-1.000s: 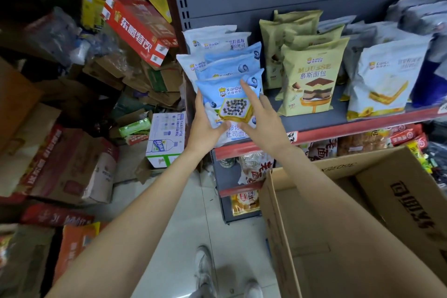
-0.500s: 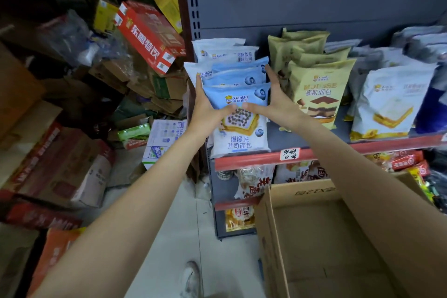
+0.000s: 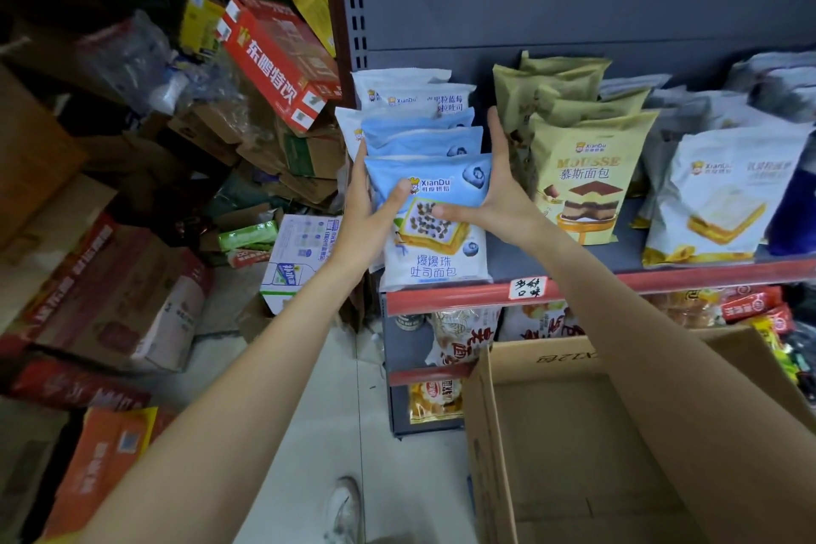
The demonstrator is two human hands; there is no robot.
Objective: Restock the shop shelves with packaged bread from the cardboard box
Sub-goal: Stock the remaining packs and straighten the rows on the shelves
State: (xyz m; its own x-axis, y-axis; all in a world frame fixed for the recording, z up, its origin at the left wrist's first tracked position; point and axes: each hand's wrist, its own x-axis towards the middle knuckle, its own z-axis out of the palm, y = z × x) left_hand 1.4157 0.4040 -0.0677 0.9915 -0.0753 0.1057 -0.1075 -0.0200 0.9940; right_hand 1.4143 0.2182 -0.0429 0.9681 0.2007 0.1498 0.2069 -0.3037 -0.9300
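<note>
The blue bag (image 3: 435,221) stands upright on the shelf (image 3: 574,278) edge, long axis vertical, printed face toward the camera, clasped between both hands. The left hand (image 3: 368,212) grips its left side, thumb across the front; the right hand (image 3: 494,199) grips its right side, fingers reaching up behind, yellow bags (image 3: 583,172) just right of it.

Bare forearms, no sleeves; one white shoe (image 3: 346,508) visible.

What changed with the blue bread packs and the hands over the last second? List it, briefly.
The front blue pack went back onto the shelf, upright against the row. The right hand slid from its face to its right edge; the left hand stayed on the left edge. Mousse packs and cardboard box unchanged.
</note>
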